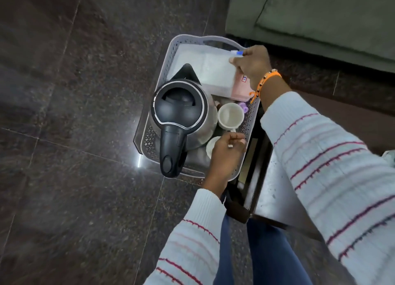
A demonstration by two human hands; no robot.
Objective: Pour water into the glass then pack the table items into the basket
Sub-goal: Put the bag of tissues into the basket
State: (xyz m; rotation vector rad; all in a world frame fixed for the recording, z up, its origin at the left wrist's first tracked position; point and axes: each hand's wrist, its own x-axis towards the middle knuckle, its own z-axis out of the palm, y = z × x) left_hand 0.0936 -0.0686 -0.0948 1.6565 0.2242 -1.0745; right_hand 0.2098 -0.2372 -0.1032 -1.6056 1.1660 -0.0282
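Mostly packed: grey perforated basket [252, 118] on the floor, left of the dark table [254, 190], holds kettle [181, 116], white mug [230, 115], clear lidded box [205, 69], pink pack [242, 88]. Right hand [252, 64] gripping the box at far right. Left hand [226, 150] curled over a second cup [211, 148], grasp unclear. Glass and poured water not visible.

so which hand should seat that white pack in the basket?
Right hand: it already grips the white pack at its far corner, over the basket. Left hand is down by the cups, beside the kettle.
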